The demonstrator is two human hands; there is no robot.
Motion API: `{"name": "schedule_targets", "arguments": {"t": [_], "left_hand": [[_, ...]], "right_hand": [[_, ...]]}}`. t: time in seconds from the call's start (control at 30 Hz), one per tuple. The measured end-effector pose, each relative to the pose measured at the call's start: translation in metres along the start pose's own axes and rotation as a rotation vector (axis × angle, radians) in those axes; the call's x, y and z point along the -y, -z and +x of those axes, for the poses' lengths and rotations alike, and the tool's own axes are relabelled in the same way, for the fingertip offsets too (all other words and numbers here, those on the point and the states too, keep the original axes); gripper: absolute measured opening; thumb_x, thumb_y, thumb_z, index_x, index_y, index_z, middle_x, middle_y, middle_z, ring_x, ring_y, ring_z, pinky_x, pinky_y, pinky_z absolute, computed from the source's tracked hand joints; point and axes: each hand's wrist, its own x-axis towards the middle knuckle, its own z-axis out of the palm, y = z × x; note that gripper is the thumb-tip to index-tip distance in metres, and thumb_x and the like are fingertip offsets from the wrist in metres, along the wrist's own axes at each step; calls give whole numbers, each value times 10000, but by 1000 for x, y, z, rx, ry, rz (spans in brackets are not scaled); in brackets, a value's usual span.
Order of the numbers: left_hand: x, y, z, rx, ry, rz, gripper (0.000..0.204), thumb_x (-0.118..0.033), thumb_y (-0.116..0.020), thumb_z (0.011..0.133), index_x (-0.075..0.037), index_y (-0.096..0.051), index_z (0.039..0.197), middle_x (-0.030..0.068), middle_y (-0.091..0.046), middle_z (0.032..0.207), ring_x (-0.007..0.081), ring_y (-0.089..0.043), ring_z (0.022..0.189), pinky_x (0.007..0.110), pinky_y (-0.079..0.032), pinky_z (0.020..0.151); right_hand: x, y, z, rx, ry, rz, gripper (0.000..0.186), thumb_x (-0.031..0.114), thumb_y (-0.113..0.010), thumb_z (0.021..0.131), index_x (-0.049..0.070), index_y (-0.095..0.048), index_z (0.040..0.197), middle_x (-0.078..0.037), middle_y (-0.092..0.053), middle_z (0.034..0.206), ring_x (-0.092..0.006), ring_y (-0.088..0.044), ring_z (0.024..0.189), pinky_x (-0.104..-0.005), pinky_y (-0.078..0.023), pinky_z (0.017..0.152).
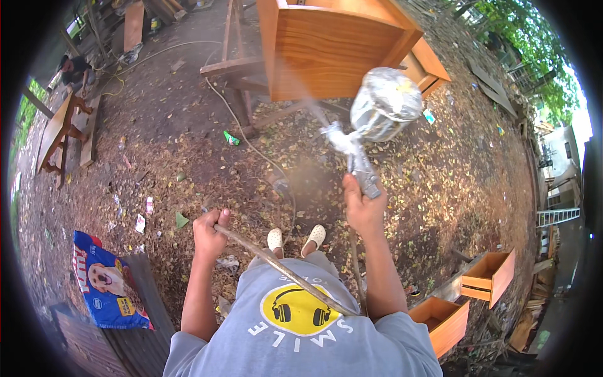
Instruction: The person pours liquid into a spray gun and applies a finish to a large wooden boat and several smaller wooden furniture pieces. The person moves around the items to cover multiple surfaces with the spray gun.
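Note:
My right hand [365, 212] is wrapped round the handle of a spray gun [359, 168], held out in front of me. A large cup [386, 103] wrapped in clear plastic and pale with paint sits on the gun. Pale mist streams from the nozzle up and left toward an orange-brown wooden drawer cabinet [342, 53] on a wooden stand. My left hand [210, 234] is closed on a brownish hose [286, 271]. The hose crosses my shirt, bends near my right side and runs up along my right forearm toward the gun.
A thin hose [251, 146] trails over leaf-strewn ground. Wooden drawers [487, 276] lie at lower right. A blue dog food bag [107, 283] rests on corrugated sheet at lower left. Another person [75, 70] crouches far left beside a wooden table [56, 135].

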Motion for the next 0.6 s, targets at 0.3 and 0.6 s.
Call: {"name": "schedule_targets", "arguments": {"t": [0.3, 0.6], "left_hand": [[-5, -12, 10, 60, -9, -23, 421, -235, -638, 947, 22, -494, 646, 178, -480, 571, 344, -437, 510, 419, -377, 521], [-4, -14, 12, 28, -66, -47, 421, -261, -625, 957, 24, -526, 664, 135, -476, 547, 223, -433, 490, 371, -373, 507]], "right_hand": [[-4, 53, 8, -573, -214, -126, 278, 151, -552, 999, -40, -505, 1197, -29, -560, 763, -85, -502, 608, -257, -384, 520], [-18, 10, -5, -209, -83, -51, 206, 200, -617, 971, 11, -592, 1050, 12, -594, 733, -46, -499, 573, -230, -386, 491]]}}
